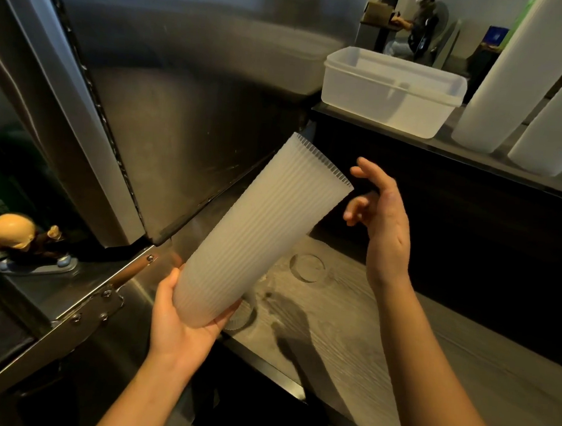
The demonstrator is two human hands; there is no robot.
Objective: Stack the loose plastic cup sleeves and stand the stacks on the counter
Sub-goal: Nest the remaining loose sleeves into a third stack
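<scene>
Head view: left grip [184,325] clasping ribbed sleeve stack [258,231] at its lower end, tilted above bench [364,333]; right grip [384,225] loose-fingered, just beside upper rim, possibly not touching.

My left hand [184,325] and my right hand [384,225] were bare, with plain, uncovered fingers [366,171]. My left forearm [143,398] was bare all the way down to the bottom edge of the view, and my right forearm [429,353] was bare along its whole visible length too. Both looked slender. Finer detail was too small to make out.
</scene>
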